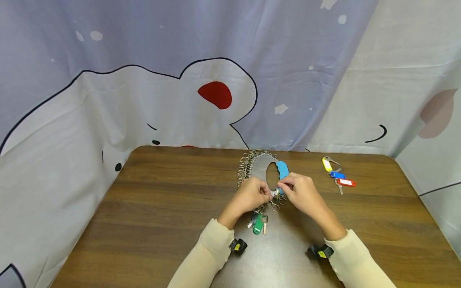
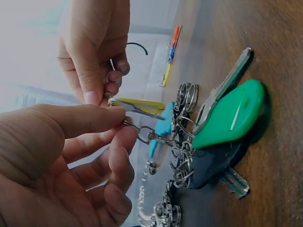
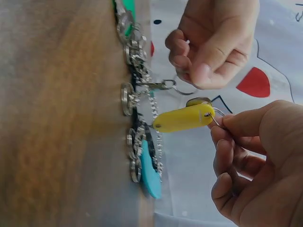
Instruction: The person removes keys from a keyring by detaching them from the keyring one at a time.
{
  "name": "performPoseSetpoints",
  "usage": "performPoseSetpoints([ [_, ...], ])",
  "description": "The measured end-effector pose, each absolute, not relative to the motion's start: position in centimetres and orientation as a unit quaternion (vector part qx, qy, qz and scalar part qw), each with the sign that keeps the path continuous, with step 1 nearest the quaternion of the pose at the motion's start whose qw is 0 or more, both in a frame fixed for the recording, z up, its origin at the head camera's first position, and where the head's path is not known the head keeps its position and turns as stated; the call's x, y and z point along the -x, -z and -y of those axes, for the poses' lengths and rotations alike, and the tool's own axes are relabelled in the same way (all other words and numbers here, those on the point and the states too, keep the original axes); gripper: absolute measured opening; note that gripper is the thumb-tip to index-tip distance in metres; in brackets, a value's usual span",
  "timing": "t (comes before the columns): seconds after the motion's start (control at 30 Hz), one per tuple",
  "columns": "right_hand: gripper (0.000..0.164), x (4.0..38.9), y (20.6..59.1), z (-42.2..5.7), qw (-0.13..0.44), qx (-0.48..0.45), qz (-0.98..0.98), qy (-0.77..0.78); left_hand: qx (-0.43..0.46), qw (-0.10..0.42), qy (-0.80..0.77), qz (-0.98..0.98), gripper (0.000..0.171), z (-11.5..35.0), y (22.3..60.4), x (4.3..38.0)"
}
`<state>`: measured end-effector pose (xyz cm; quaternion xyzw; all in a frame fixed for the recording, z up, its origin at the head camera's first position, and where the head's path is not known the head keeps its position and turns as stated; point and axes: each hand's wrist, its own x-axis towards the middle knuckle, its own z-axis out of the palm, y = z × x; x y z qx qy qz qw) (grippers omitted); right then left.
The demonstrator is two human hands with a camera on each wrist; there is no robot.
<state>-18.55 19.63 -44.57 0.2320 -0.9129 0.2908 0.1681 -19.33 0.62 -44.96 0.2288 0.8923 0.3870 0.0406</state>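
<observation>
My left hand [image 1: 252,194] pinches a small metal ring [image 2: 143,134] between thumb and forefinger. That ring hangs on a clasp [image 2: 161,139] joined to a grey curved holder [image 1: 260,165] fringed with many rings. My right hand [image 1: 301,193] pinches the wire ring [image 3: 216,121] of a yellow key tag [image 3: 182,118], which carries a key [image 2: 137,109]. The two hands are close together over the near end of the holder. A light-blue piece [image 1: 283,170] forms the holder's right side. Near my left wrist, a green key tag [image 1: 257,224], a dark-headed key and a silver key [image 1: 264,224] hang from the holder's rings.
To the right on the wooden table [image 1: 151,216] lie a yellow tag [image 1: 326,164], a blue tag [image 1: 337,175] and a red tag [image 1: 346,183] with keys. A printed curtain [image 1: 144,104] hangs behind the table's back edge.
</observation>
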Motion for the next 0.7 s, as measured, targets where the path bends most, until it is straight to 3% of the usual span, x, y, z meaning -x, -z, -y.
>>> performPoseSetpoints([
  [0.17, 0.005, 18.6, 43.9, -20.1, 0.182, -0.226, 0.909, -0.298, -0.247, 0.02, -0.328, -0.912, 0.013, -1.1, 44.7, 18.9],
  [0.5, 0.006, 18.7, 43.3, -20.8, 0.19, -0.218, 0.91, -0.296, -0.276, 0.081, -0.282, -0.915, 0.019, -2.0, 44.8, 17.8],
  [0.7, 0.005, 18.7, 43.2, -20.9, 0.187, -0.215, 0.911, -0.297, -0.298, 0.088, -0.27, -0.911, 0.019, -2.0, 45.0, 17.6],
])
